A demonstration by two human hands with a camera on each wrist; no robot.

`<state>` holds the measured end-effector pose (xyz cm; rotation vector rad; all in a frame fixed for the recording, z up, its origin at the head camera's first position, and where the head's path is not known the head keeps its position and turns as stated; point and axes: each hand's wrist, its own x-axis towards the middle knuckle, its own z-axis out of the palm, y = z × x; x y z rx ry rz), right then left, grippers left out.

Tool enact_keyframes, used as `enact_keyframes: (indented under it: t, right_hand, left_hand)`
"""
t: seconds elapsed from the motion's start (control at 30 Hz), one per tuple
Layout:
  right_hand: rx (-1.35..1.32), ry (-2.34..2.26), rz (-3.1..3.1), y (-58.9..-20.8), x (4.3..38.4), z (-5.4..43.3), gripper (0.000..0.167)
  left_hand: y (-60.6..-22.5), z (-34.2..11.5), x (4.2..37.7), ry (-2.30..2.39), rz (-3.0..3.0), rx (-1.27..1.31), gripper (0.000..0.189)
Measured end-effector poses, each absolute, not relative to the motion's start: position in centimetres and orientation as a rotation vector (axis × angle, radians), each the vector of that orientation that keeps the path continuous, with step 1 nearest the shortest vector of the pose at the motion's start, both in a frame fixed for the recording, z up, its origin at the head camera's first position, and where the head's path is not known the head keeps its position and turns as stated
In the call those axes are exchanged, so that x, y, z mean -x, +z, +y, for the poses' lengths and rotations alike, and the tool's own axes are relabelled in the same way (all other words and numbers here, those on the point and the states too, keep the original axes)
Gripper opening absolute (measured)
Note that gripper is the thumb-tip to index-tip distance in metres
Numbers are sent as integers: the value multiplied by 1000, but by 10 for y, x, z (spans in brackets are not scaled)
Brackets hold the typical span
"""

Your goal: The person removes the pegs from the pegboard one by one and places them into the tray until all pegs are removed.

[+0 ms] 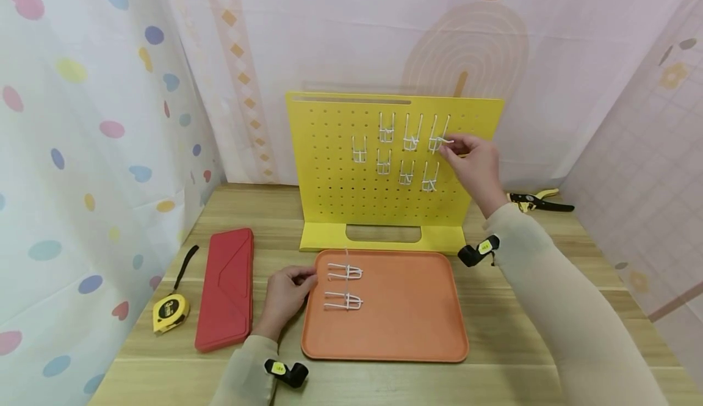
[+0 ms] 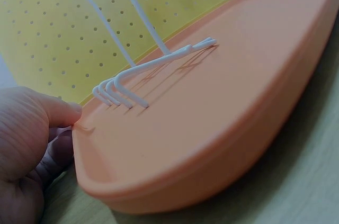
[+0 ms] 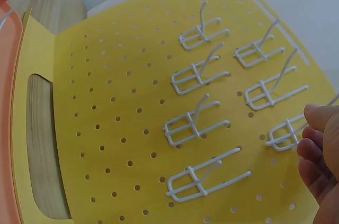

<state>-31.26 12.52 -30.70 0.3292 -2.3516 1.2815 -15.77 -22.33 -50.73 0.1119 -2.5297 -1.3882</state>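
Note:
My right hand (image 1: 473, 165) pinches a white wire hook (image 1: 437, 143) at the upper right of the yellow pegboard (image 1: 329, 204). In the right wrist view, thumb and fingers close around this hook's prong, and its frame lies against the board. Several other white hooks (image 3: 185, 128) hang in two rows to its left and below. My left hand (image 1: 287, 296) grips the left rim of the orange tray (image 1: 406, 308), near its far corner. Two more white hooks (image 1: 346, 271) lie at the tray's left side, prongs sticking up, close to the left hand.
A red case (image 1: 225, 290) and a yellow tape measure (image 1: 171, 312) with a black strap lie left of the tray. Pruning shears (image 1: 540, 201) rest right of the pegboard. Patterned curtains (image 1: 351, 33) stand behind the wooden table (image 1: 274, 204).

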Motion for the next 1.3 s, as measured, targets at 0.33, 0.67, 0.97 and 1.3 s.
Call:
enact_keyframes:
  t: [0.33, 0.67, 0.97, 1.3]
  right_hand:
    - [-325, 1239, -2350, -307, 323, 113, 26]
    - [-264, 1384, -2320, -308, 327, 114, 26]
    - [-208, 1471, -2314, -308, 325, 114, 28]
    - [-240, 1521, -2264, -305, 320, 115, 28]
  left_hand:
    - [-506, -223, 157, -1400, -2521, -120, 13]
    - [-508, -224, 158, -1391, -2526, -122, 12]
    - [-508, -223, 158, -1375, -2533, -114, 13]
    - [-506, -223, 158, -1398, -2539, -136, 13]
